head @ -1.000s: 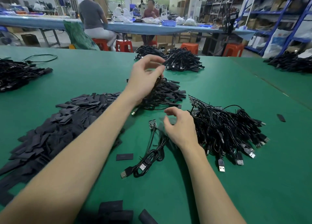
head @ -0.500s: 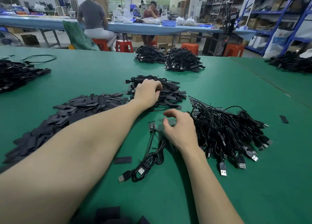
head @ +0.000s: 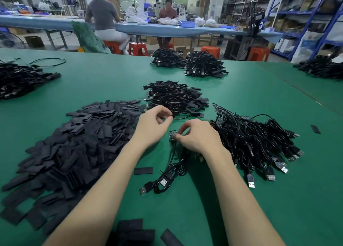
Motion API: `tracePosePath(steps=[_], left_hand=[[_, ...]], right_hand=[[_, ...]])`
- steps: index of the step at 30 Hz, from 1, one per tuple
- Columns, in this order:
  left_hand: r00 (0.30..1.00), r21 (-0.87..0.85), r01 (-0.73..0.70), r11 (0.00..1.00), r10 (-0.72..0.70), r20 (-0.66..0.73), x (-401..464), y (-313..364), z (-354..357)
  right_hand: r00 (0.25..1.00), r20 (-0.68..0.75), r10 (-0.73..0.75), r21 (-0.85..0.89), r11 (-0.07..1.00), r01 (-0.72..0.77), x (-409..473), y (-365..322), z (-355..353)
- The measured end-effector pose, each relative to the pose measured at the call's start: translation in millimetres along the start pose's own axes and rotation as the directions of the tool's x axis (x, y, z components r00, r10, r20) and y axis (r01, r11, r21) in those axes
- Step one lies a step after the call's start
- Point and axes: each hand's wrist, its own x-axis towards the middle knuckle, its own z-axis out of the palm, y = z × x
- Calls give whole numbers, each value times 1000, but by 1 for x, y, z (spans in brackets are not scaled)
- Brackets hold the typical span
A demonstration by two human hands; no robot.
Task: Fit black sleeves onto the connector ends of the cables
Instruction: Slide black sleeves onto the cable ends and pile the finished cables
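Flat black sleeves (head: pixel 74 149) heaped left of coiled cables (head: pixel 250 140)

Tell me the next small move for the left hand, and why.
Probably reach to the sleeve pile and pick one sleeve. The right hand already pinches the small board end of the loose cable, which shows no sleeve, while the left hand hangs beside it, fingers curled, seemingly holding nothing.

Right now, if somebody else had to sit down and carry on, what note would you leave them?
Left hand: fingers curled, holding nothing I can make out.
Right hand: pinches the small circuit-board end of the loose cable in front; no sleeve on it yet.
Sleeve pile: left. Unsleeved cables: right. Sleeved cables: heap just beyond the hands.
Left: take a sleeve, fit it, then work through the right-hand pile.
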Motion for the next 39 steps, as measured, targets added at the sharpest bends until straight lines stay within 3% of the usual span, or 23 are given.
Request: tracePosePath(steps=[4,8,10,12,14,20,32,39], left_hand=[[994,4,100,995,-100,47,-6,-7,-3],[983,-43,177,983,-173,67,-4,-7,-7],[957,-194,280,940,-259,127,-2,-2,-6],[909,-447,414,793,-331,254,-3,4,-7],[878,-594,478,647,-336,341,-3,8,-10],[828,-675,561,479,-330,454,-7,11,-13],[793,-713,609,347,-268,547,-12,11,-6],[787,-731,616,294,-262,559,-14,13,-3]], right_hand=[[987,161,6,192,981,-38,1,-3,-2],[983,182,-28,439,897,-56,1,2,-6],[980,193,-38,616,783,-91,0,7,-10],[979,200,-25,699,704,-125,-2,12,-13],[980,197,-12,737,661,-140,-3,15,-13],[976,215,31,828,524,-199,-1,10,-10],[932,357,-55,858,413,-304,-1,11,-12],[913,407,12,841,386,-380,-2,10,-12]])
